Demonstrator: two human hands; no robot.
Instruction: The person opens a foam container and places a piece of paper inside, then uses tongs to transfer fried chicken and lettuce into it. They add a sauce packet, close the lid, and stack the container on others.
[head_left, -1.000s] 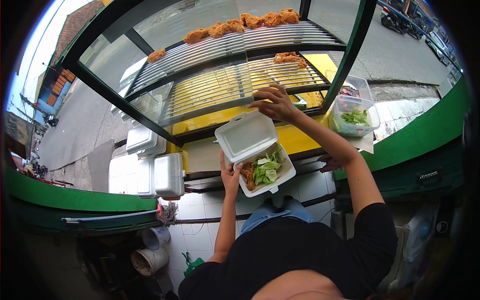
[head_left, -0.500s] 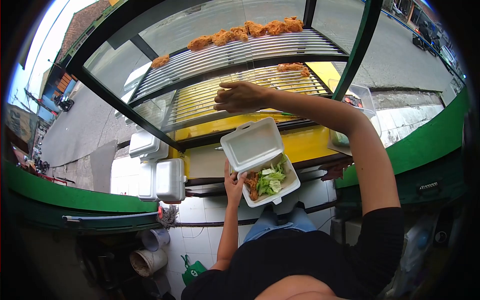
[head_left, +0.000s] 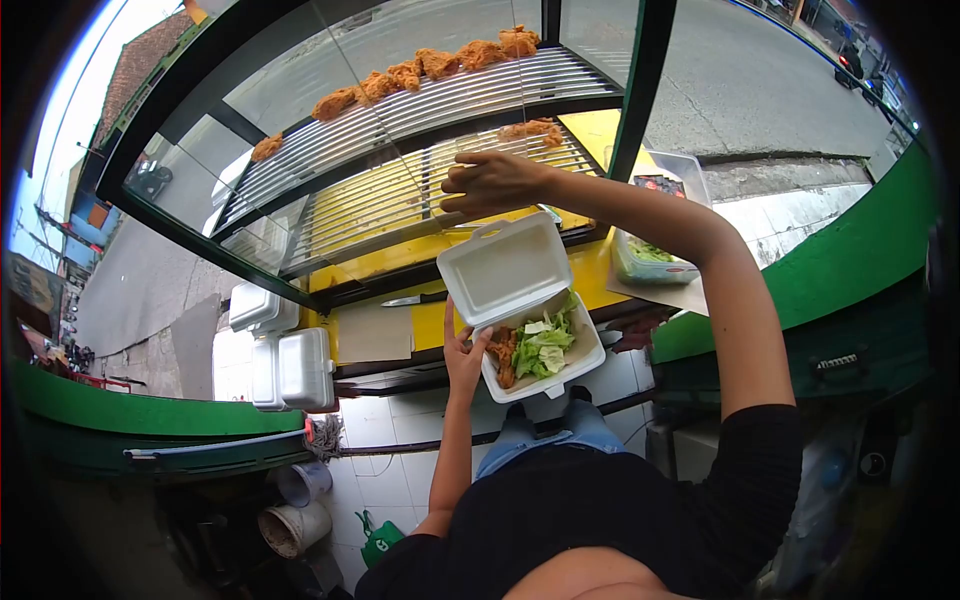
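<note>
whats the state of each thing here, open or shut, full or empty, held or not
foam box: open, lettuce and fried chicken inside, held
left hand: gripping the foam box
right hand: at the glass door, holding nothing visible
stacked foam boxes: shut
plastic tub: open, greens inside
upper rack: chicken pieces on it

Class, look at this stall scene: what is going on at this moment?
A person stands at a glass display case with fried chicken pieces on its racks. The left hand holds an open foam box containing lettuce and fried chicken. The right hand reaches toward the lower rack, holding nothing visible. Closed foam boxes sit stacked at left.
</note>
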